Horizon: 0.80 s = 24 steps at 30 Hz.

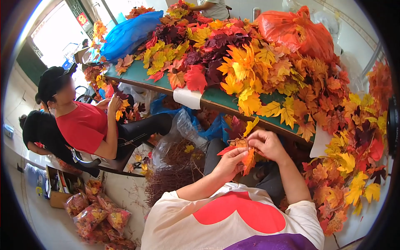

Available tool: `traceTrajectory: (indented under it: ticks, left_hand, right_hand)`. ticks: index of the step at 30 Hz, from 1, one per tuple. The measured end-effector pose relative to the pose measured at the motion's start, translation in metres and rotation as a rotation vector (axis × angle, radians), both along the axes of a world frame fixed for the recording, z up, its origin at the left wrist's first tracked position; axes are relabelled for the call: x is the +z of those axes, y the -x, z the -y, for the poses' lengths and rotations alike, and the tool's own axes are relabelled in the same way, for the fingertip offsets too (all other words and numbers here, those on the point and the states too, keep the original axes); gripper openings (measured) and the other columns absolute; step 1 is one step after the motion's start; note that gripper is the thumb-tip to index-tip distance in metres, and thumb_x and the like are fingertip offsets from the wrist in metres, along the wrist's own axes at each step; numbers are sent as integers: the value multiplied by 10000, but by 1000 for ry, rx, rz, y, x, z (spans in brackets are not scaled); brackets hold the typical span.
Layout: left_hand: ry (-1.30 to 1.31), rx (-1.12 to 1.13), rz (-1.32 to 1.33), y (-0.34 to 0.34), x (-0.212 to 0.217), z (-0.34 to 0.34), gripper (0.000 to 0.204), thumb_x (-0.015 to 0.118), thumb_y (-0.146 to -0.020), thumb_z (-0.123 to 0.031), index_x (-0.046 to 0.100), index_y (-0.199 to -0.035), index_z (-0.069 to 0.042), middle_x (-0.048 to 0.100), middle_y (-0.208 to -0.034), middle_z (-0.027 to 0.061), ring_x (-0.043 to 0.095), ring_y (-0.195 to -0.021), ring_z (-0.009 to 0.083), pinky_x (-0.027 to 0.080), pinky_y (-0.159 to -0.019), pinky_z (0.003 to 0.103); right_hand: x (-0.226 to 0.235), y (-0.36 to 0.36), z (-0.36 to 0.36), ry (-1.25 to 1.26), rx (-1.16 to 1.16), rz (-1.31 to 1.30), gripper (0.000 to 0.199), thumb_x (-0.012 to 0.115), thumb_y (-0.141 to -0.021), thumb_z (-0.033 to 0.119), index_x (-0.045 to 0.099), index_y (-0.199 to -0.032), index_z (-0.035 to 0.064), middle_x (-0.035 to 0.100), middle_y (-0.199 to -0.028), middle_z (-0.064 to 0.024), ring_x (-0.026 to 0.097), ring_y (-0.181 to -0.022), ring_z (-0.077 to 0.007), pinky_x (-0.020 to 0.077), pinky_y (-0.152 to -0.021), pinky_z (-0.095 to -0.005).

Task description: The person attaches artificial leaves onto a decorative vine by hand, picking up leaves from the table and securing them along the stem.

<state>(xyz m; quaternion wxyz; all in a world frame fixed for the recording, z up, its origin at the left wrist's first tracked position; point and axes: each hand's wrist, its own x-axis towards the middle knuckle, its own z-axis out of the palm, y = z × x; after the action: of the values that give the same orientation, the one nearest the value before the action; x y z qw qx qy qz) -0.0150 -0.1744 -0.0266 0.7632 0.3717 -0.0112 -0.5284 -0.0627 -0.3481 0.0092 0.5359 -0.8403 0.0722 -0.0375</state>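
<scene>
A worker seated at a green table (143, 75) heaped with artificial autumn leaves (250, 58) holds a small cluster of them in both hands, just below the table's near edge and above the lap. The left hand (230, 163) has its fingers curled shut around the lower part of the leaf sprig (246, 156), an orange leaf hanging beside its knuckles; the right hand (266, 143) sits just above and to the right, its fingertips pinched together on the sprig's upper end, where a yellow leaf (251, 126) pokes up toward the table. The sprig's long axis runs roughly from lower left to upper right, bridging the two hands, which nearly touch (the stem itself is mostly hidden by fingers and leaves). To the worker's left, near the left elbow, a clear plastic bag (177, 129) spills a bundle of brown twigs (173, 171); the left hand is the nearer one to it. An orange bag (298, 29) and a blue bag (129, 33) rest on the table, and a person in a red shirt (83, 125) works at its far left.
</scene>
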Motion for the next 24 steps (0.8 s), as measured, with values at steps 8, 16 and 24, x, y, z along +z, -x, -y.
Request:
traceTrajectory:
  ticks: [8, 16, 24]
  left_hand:
    - [-13, 45, -104, -2, 4, 4, 196, 571, -870, -171, 575, -1044, -80, 553, -783, -65, 471, -572, 8, 469, -552, 186]
    - [16, -3, -143, -4, 0, 1, 211, 563, -877, -191, 564, -1065, -94, 531, -806, -57, 506, -641, 24, 461, -577, 176]
    - [-8, -15, -154, -5, 10, 1, 210, 544, -888, -177, 560, -1068, -72, 515, -772, -48, 491, -620, 29, 456, -556, 175]
  right_hand:
    - [54, -132, -5, 535, 29, 520, 99, 592, -769, 120, 609, -801, 28, 605, -801, -129, 572, -806, -302, 446, -702, -383]
    - [14, -288, -7, 687, -129, 647, 155, 464, -803, 74, 606, -769, 24, 597, -806, -166, 591, -792, -334, 473, -704, -416]
    - [39, -334, -18, 1091, -79, 114, 183, 476, -777, 79, 654, -770, 38, 644, -837, -174, 633, -819, -303, 514, -682, -418]
